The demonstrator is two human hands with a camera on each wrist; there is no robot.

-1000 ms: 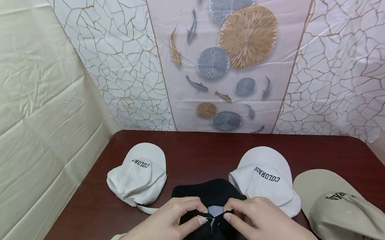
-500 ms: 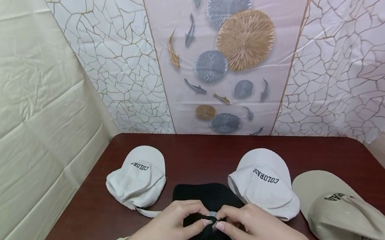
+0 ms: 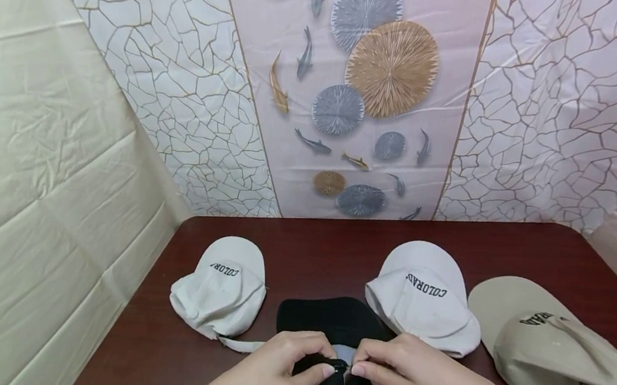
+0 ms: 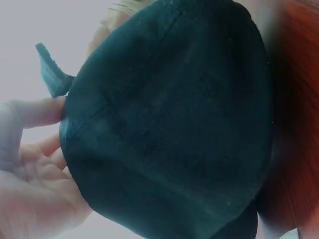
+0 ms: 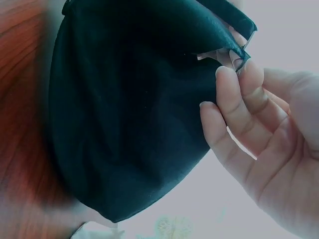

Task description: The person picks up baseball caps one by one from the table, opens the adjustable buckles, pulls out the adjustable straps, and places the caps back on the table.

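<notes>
A black cap (image 3: 333,317) stands at the front middle of the table, its brim pointing away from me. My left hand (image 3: 278,368) pinches the edge of its rear opening between thumb and index finger. Just across from it, my right hand (image 3: 419,373) pinches the other side of that opening with thumb and fingertips. A loose black strap end (image 4: 52,74) sticks out past the cap's edge in the left wrist view. In the right wrist view a strap (image 5: 232,17) and a small pale tag (image 5: 209,55) show near the right fingertips. The fingers partly hide the fastening.
On the dark red table (image 3: 324,252) lie a white cap (image 3: 217,297) at left, its strap (image 3: 240,345) trailing toward my left hand, another white cap (image 3: 423,296) behind my right hand, and a beige cap (image 3: 554,357) at right. Patterned cloth (image 3: 378,98) hangs behind.
The hands came together at the cap's rear opening, then drew slightly apart, still pinching its edges. The other caps have stayed in place; the view has tilted a little.
</notes>
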